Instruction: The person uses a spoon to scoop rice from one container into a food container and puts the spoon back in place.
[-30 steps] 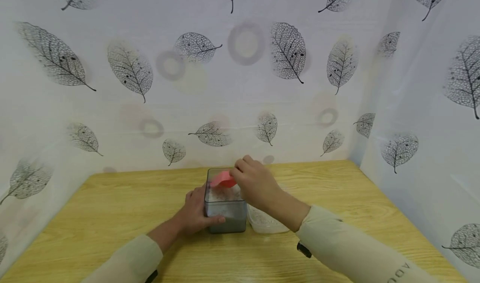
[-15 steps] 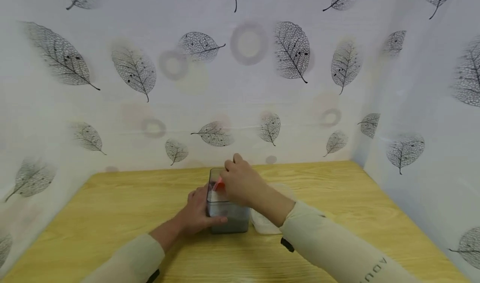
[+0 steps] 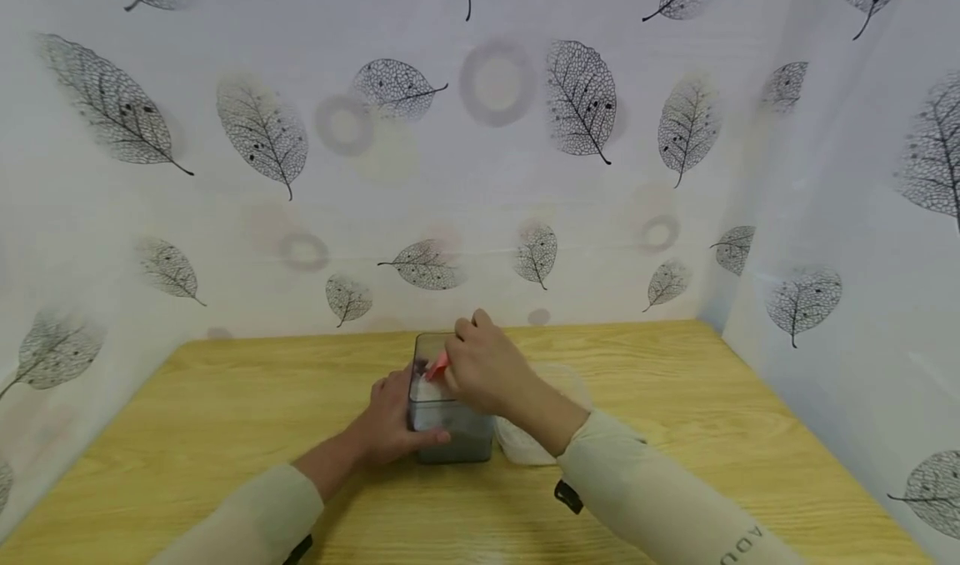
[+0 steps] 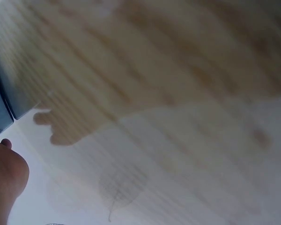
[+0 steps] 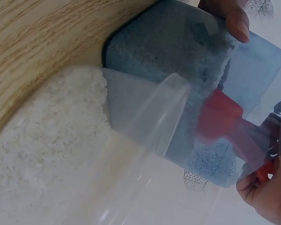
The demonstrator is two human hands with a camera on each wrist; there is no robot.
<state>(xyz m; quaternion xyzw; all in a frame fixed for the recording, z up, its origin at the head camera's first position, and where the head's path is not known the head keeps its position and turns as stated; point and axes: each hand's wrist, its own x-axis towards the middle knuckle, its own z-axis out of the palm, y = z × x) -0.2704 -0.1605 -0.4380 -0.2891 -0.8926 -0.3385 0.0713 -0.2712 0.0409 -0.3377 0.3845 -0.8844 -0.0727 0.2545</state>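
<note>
Right hand (image 3: pixel 483 367) curled, left hand (image 3: pixel 393 423) lower

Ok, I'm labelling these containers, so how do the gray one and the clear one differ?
The gray container is dark-tinted; the clear container is colorless. The gray container stands taller than the clear container. The left hand grips the gray container; the clear container sits ungripped. Both hold pale grains.

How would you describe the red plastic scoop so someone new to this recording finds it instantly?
On the yellow wood-grain table, find the grey see-through plastic bin held by the left hand. The red plastic scoop reaches into it, gripped by the right hand. Its red sets it apart from the clear plastic container of white grains alongside.
</note>
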